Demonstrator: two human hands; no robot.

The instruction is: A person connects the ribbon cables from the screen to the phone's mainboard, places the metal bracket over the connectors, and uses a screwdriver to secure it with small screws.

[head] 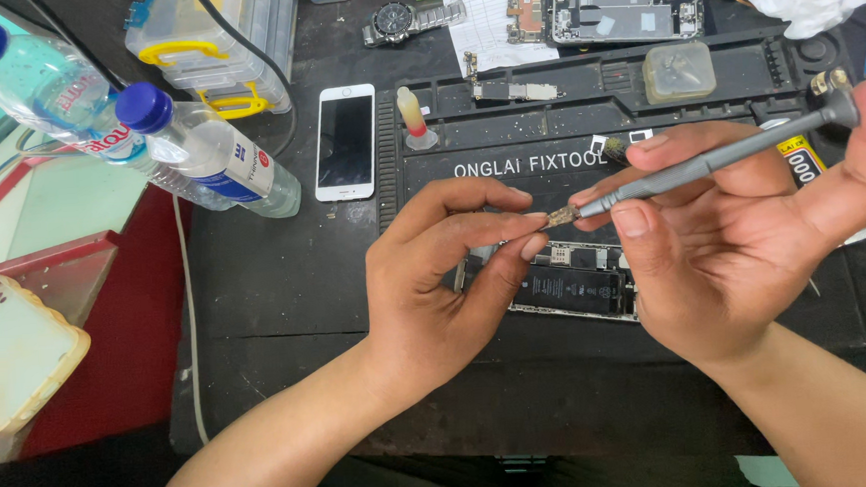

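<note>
Above the opened phone (571, 287) on the black work mat (509, 169), the right hand (734, 245) is closed around a slim grey screwdriver (709, 161), its shaft running toward 2 o'clock. The left hand (445, 273) pinches a tiny metal part (555, 218) at the tip. That part looks light, stiff and easily dropped; fingertip edges seem the safest hold. A white phone (345, 142) lies at 10 o'clock.

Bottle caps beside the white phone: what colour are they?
Both bottle caps are dark blue, seen in the head view.
</note>
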